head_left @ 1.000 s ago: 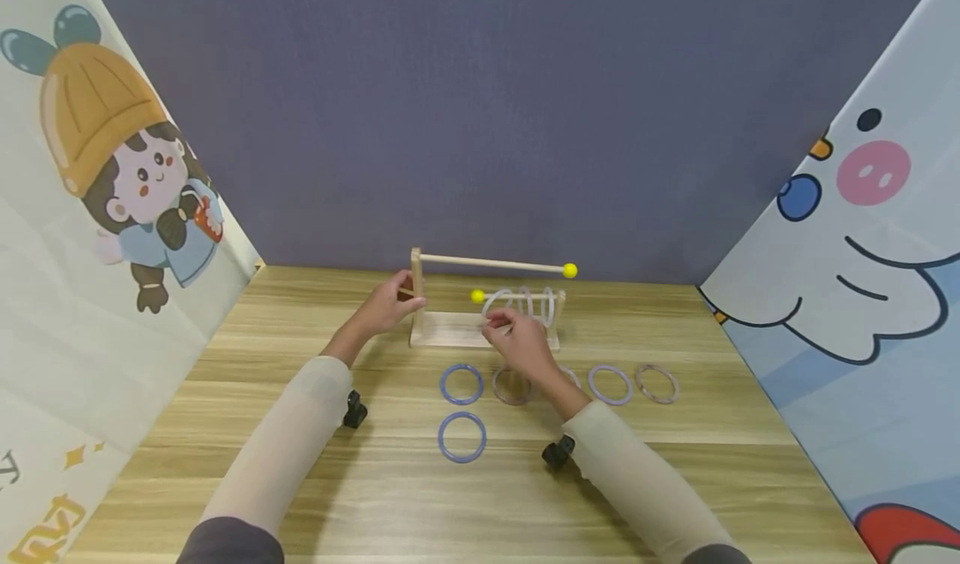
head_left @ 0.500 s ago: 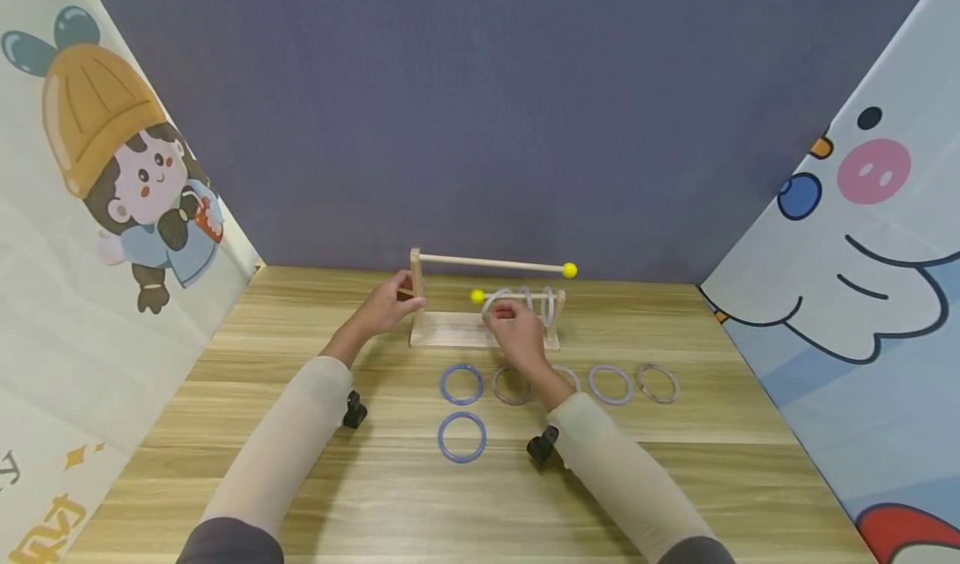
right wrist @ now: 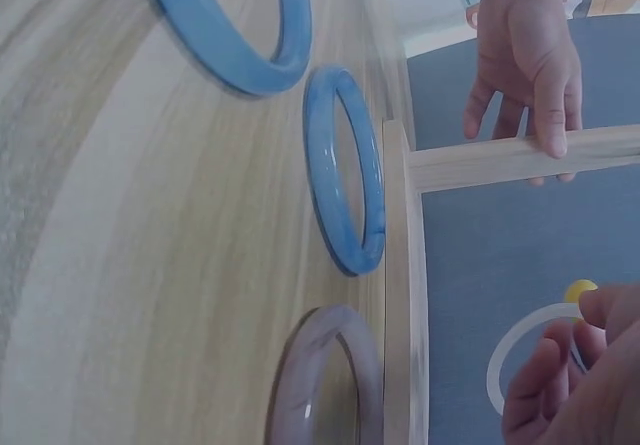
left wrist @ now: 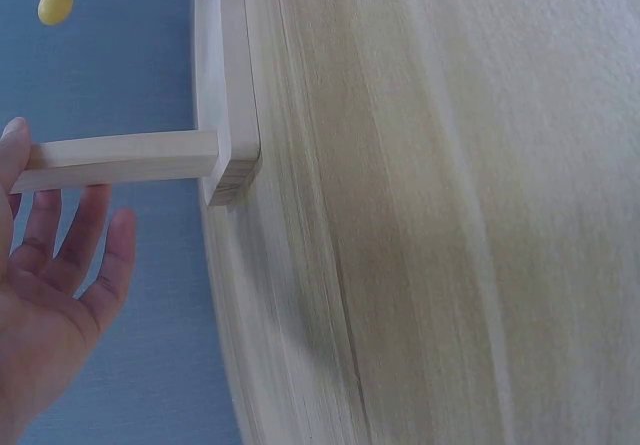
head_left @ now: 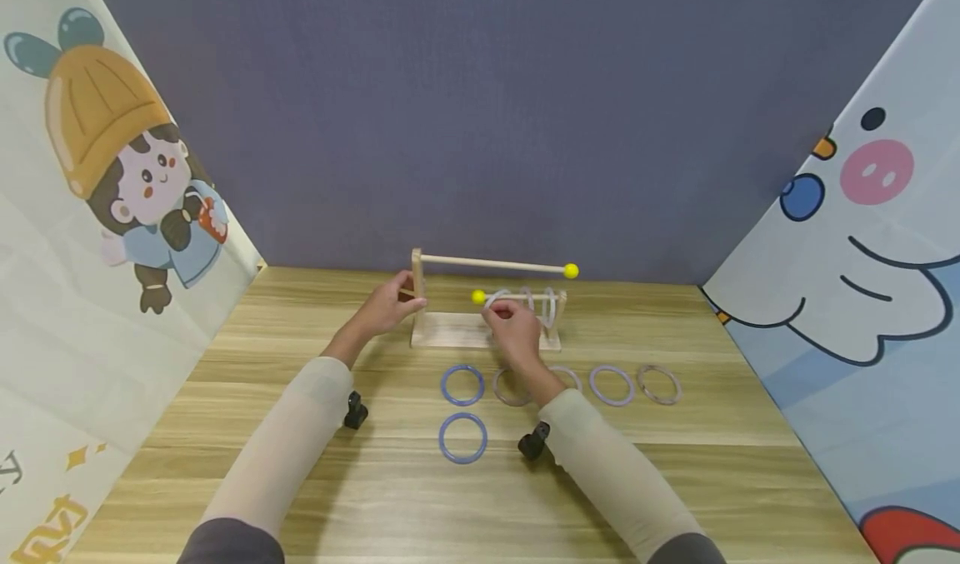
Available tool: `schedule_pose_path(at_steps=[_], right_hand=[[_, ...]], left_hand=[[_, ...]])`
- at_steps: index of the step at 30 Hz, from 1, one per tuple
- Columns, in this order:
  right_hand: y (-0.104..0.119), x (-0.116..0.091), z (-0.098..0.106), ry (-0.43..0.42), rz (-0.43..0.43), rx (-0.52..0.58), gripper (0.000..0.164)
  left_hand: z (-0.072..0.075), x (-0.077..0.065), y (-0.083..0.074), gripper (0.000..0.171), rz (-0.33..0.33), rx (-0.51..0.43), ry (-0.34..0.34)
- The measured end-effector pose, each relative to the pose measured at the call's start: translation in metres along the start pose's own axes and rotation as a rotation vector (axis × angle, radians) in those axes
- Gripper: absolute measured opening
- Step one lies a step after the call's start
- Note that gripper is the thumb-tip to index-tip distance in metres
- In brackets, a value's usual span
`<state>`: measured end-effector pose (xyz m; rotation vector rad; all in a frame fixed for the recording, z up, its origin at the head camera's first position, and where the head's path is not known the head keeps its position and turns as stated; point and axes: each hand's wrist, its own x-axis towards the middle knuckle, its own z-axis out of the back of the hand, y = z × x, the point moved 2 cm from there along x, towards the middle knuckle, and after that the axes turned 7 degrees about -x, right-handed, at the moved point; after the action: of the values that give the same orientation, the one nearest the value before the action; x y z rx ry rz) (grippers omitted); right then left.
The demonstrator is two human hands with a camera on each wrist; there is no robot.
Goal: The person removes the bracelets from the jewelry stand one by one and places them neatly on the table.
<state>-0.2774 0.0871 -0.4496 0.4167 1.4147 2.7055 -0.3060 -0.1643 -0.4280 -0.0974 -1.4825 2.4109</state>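
Note:
On the table stands a wooden stand (head_left: 453,331) with a long upper rod and a shorter lower rod, each tipped with a yellow ball. My left hand (head_left: 386,304) holds its left post (left wrist: 130,157), thumb on one side and fingers on the other. With thumb and fingertips my right hand (head_left: 516,331) pinches a pale bangle (right wrist: 494,373) at the lower rod, close to the yellow ball (head_left: 478,296). Farther right on that rod hang more pale bangles (head_left: 550,307), partly behind the right hand.
Two blue bangles, an upper one (head_left: 443,385) and a lower one (head_left: 442,438), lie before the stand. To their right are a lilac bangle (head_left: 592,385), a brownish bangle (head_left: 640,381) and others partly under the right arm. A dark backdrop (head_left: 480,114) rises behind the table.
My right hand has risen a little, its fingertips now higher at the pale bangle, and its wrist has swung left. The left hand stays on the post.

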Motion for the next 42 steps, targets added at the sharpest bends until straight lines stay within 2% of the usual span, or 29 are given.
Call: schedule_pose_path(at_steps=[8,20,32,42], right_hand=[[0.0026,-0.0026,-0.0009,0.049,-0.047,0.083,0.015],[0.0050,-0.0047,0.0008,0.060,-0.031,0.077,0.017],[0.0038,-0.0035,0.0032,0.009,0.012,0.062,0.015],[0.0051,-0.0017,0.0043,-0.015,0.026,0.053,0.011]], left_hand=[[0.0001,0.0005,0.0010,0.038,-0.001,0.002,0.002],[0.0000,0.0015,0.0015,0.035,-0.007,-0.005,-0.006],[0.0017,0.0009,0.0026,0.038,0.001,0.002,0.017],[0.0009,0.0022,0.0033,0.035,-0.001,-0.007,0.008]])
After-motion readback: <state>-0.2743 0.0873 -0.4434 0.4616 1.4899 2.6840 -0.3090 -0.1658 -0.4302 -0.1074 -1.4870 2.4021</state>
